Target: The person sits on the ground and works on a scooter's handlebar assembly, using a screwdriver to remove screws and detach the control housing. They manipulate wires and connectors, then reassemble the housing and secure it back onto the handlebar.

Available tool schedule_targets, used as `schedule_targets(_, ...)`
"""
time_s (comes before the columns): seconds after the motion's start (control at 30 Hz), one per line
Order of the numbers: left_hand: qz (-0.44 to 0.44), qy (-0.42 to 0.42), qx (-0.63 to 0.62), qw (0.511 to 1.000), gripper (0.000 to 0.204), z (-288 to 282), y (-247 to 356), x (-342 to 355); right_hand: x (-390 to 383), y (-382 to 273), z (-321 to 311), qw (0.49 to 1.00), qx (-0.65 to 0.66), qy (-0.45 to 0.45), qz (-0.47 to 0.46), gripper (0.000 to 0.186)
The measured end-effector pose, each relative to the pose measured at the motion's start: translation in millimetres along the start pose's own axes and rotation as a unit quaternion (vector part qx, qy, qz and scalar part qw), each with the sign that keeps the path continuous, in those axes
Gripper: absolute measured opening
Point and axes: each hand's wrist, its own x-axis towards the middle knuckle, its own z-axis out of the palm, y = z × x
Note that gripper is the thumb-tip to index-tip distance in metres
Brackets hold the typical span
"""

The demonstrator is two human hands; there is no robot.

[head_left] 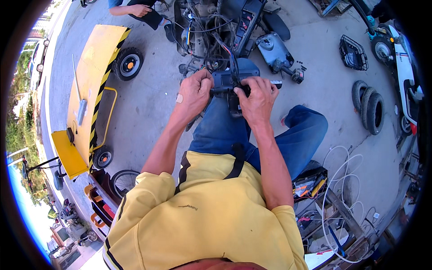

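A dark grey-blue panel (223, 77), likely an instrument panel, sits above my knees with a black bar across its lower side. My left hand (194, 93) is closed in a pinch at the panel's left edge; what lies between the fingertips is hidden. A small tan patch sticks to that wrist. My right hand (257, 101) curls its fingers and thumb around the black bar (233, 91) at the right. Beyond its knuckles a short dark and silver end piece (276, 84) sticks out. A bundle of wires (228, 50) runs down to the panel from a stripped vehicle frame (202, 22).
A yellow cart (85, 72) with a striped edge stands at left. Farther off are a crouching person (135, 9) and a silver-grey part (273, 49). At right lie a black basket (353, 52) and tyres (375, 112). A toolbox (310, 182) and white hose (325, 216) are near right.
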Motion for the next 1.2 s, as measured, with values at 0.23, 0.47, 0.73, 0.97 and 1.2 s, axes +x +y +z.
schedule_targets(0.23,0.041,-0.046,0.146,0.987,0.037,23.0,4.8,24.1,3.0,-3.1,4.4,1.000,-0.016,-0.003,0.001,0.027)
schedule_targets(0.47,0.043,-0.076,0.088,0.992,0.032,36.4,-20.5,36.1,-30.1,21.9,-12.4,0.983,0.113,0.125,0.073,0.037)
schedule_targets(0.73,0.064,-0.077,0.120,0.988,0.030,35.3,-10.4,35.0,-45.4,46.5,15.6,0.796,0.485,-0.048,0.359,0.069)
schedule_targets(0.97,0.171,-0.061,0.127,0.975,0.032,33.8,-23.0,44.4,-30.2,26.7,9.6,0.842,0.396,-0.079,0.358,0.076)
schedule_targets(1.2,0.195,-0.082,0.097,0.973,0.030,34.6,-20.2,47.6,-9.9,21.8,11.0,0.891,0.254,-0.107,0.360,0.084)
